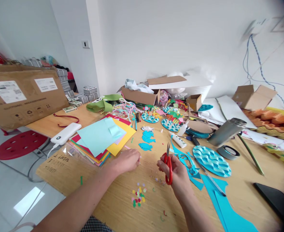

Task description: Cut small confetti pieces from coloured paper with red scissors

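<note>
Red-handled scissors (170,172) in the right hand (178,169), just right of the frame's centre.
The right hand grasps the scissors by the handles, blades pointing toward the top of the frame; the left hand (128,160), near the centre, is curled with fingers tucked under, and whether it pinches anything I cannot tell. The scissors should be light but rigid, smooth at the handles and sharp at the tips, so the loops are the place to hold. The paper dots (143,199) at lower centre look feather-light and easily scattered; the blue paper fish (145,146) above look thin and creasable, best lifted by an edge.
</note>
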Tool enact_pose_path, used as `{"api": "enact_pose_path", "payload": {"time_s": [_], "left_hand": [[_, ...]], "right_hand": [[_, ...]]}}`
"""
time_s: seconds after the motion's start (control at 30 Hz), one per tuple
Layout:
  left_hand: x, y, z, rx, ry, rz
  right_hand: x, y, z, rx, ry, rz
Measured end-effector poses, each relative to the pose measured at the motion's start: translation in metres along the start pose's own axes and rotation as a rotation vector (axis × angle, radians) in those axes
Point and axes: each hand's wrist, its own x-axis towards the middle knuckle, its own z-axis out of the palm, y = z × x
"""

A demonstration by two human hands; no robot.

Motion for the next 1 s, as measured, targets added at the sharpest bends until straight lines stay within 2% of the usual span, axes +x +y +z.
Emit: {"api": "enact_pose_path", "payload": {"time_s": [0.33,0.53,0.63,0.77,0.87,1.0], "left_hand": [[-0.006,0.002,-0.006,-0.034,-0.002,-0.009],[-0.005,-0.003,-0.012,-0.085,-0.013,-0.064],[-0.018,0.002,-0.017,-0.151,-0.072,-0.059],[-0.050,0.022,-0.020,-0.187,-0.144,-0.039],[-0.069,0.039,-0.014,-0.164,-0.131,-0.030],[-0.080,0.050,-0.003,-0.087,-0.092,-0.008]], "right_hand": [[0.000,0.000,-0.001,0.022,-0.012,-0.002],[0.000,-0.001,0.000,0.029,-0.007,0.002],[0.000,-0.001,0.000,0.047,-0.002,-0.007],[0.001,-0.001,-0.001,0.035,-0.007,0.004],[0.000,-0.001,-0.001,0.023,-0.003,0.013],[0.000,-0.001,0.000,0.002,-0.021,0.000]]}}
